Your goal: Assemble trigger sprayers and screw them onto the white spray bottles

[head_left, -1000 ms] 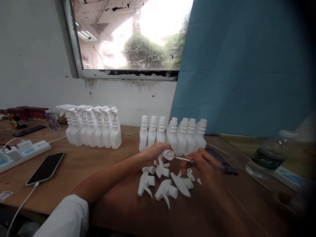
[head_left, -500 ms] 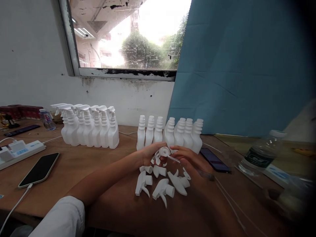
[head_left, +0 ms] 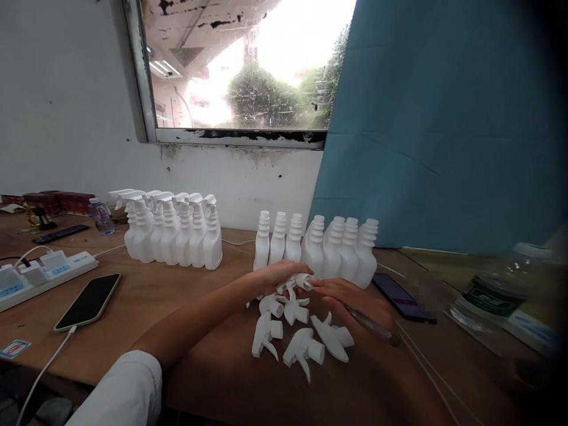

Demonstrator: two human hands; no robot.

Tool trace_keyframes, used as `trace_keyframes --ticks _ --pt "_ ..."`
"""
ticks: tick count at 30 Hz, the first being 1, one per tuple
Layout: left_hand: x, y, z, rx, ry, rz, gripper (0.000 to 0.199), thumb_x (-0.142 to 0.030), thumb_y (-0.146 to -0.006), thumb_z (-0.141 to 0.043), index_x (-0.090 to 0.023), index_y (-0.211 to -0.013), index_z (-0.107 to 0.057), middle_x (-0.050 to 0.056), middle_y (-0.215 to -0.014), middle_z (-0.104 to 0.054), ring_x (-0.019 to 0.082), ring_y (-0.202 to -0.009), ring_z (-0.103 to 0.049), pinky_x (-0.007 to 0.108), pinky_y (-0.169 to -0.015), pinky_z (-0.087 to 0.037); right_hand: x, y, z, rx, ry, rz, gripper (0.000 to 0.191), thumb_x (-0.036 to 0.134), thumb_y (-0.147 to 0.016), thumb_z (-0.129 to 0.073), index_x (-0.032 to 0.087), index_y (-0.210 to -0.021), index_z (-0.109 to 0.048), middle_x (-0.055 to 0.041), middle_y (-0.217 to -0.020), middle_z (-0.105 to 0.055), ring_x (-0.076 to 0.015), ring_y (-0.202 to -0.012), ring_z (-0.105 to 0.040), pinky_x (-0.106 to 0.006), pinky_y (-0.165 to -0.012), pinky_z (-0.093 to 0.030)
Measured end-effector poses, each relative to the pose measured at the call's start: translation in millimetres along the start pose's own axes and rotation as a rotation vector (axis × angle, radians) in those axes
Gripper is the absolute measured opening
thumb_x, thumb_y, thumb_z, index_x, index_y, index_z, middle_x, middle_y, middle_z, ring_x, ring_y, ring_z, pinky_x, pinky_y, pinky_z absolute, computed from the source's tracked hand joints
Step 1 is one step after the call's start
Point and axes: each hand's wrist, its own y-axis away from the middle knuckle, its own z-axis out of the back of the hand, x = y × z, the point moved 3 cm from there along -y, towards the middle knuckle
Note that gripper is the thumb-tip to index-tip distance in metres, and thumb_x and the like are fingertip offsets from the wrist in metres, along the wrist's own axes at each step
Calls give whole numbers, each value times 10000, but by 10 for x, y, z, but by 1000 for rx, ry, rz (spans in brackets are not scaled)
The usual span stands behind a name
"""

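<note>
My left hand (head_left: 281,272) is closed around a white trigger spray head (head_left: 302,281), its round collar turned to the right. The fingers of my right hand (head_left: 355,302) reach that collar and touch it. Tucked in my right palm is a slim screwdriver-like tool (head_left: 373,326) with a see-through handle; its front end is hidden by the hand. Several loose white spray heads (head_left: 304,348) lie on the table just below both hands.
Behind my hands stands a row of white bottles without heads (head_left: 316,242). To the left are white bottles with spray heads fitted (head_left: 177,236). Phones (head_left: 89,302) (head_left: 402,297), a power strip (head_left: 48,275) and a water bottle (head_left: 494,290) lie or stand around on the brown table (head_left: 213,367).
The thin rod of the tool, seen pointing at the spray head's round opening, no longer shows there. The spray head has turned its collar rightward, and my right fingers are at it.
</note>
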Motion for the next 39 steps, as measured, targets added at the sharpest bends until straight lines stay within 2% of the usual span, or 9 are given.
trace_keyframes --ticks 4,7,11,19,25,30,34,36,39 --pt "-75 73 141 -5 -344 -42 211 -352 -742 -694 -181 -837 -617 13 -684 -620 162 -567 -559 205 -443 -350 -95 40 136 22 87 -254 244 338 -938 -542 256 -902 -770 -28 -1015 -768 -258 -961 -723 -361 -834 -589" --pt "-141 190 215 -20 -581 -72 283 -311 -648 -785 -202 -860 -632 -20 -650 -585 152 -550 -522 205 -479 -337 -295 121 277 70 184 -406 292 421 -918 -557 247 -866 -785 -22 -917 -783 -272 -861 -741 -340 -703 -603" --pt "-213 325 220 10 -810 -106 249 -327 -673 -775 -202 -862 -669 -11 -664 -596 148 -526 -512 213 -495 -317 -585 248 427 224 228 -538 279 445 -871 -609 245 -887 -803 -23 -865 -789 -264 -744 -751 -277 -524 -571" --pt "-193 393 227 217 -1081 -144 91 -257 -673 -773 -210 -695 -699 13 -688 -642 161 -579 -525 209 -518 -323 -638 260 511 319 343 -632 373 505 -897 -534 238 -927 -792 -44 -908 -786 -261 -772 -739 -306 -600 -562" --pt "-140 391 181 300 -1201 -129 109 -258 -702 -750 -226 -805 -735 31 -770 -689 196 -643 -591 225 -553 -384 -646 257 487 322 347 -633 379 518 -889 -535 234 -866 -785 -27 -851 -781 -234 -714 -719 -286 -586 -519" --pt "-237 433 192 312 -1249 -159 283 -281 -796 -667 -233 -1072 -709 47 -1074 -696 222 -922 -643 244 -713 -453 -688 271 490 309 370 -631 389 510 -879 -533 217 -847 -787 -40 -827 -778 -247 -738 -710 -287 -604 -494" --pt "-467 618 415 126 -1335 -230 375 -320 -892 -554 -212 -1247 -605 73 -1320 -574 215 -1025 -614 273 -827 -460 -700 271 492 306 359 -670 402 539 -866 -531 228 -857 -784 -44 -850 -778 -262 -790 -707 -295 -642 -494" --pt "-608 747 610 -82 -1372 -275 384 -374 -930 -499 -193 -1258 -581 89 -1405 -493 210 -974 -625 298 -824 -472 -707 268 485 303 349 -676 394 544 -852 -542 234 -861 -783 -39 -879 -780 -270 -818 -707 -306 -675 -500" --pt "-810 959 930 -519 -1423 -386 374 -417 -956 -456 -162 -1190 -597 103 -1443 -431 178 -847 -643 305 -755 -499 -717 267 466 318 341 -693 401 551 -846 -538 236 -870 -784 -36 -890 -780 -271 -820 -705 -313 -677 -497"
